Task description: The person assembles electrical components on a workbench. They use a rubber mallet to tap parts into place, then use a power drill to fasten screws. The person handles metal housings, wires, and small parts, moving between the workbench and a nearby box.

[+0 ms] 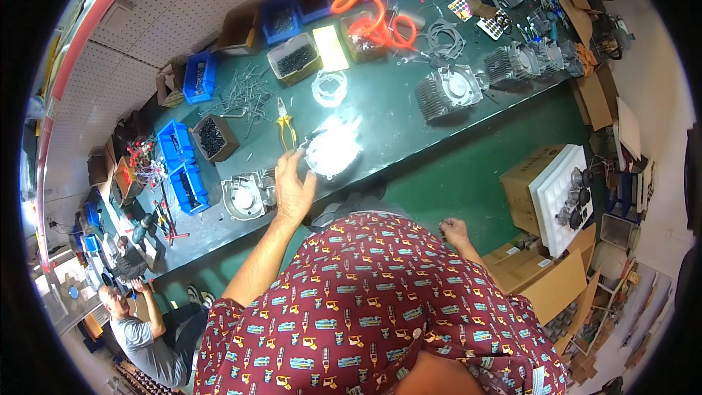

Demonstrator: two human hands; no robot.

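My left hand reaches over the workbench's near edge, its fingers apart. The thumb and fingertips are at the left rim of a round metal housing, which is washed out by glare. Beyond those fingers lie yellow-handled pliers. A finned metal engine part sits just left of the hand. My right hand is off the bench, low over the green floor, with its fingers curled in; whether anything is inside them is hidden.
Blue bins, a box of dark screws, loose metal rods and a coiled orange air hose crowd the bench. Finned cylinders line its right side. Cardboard boxes stand at right. Another person sits at lower left.
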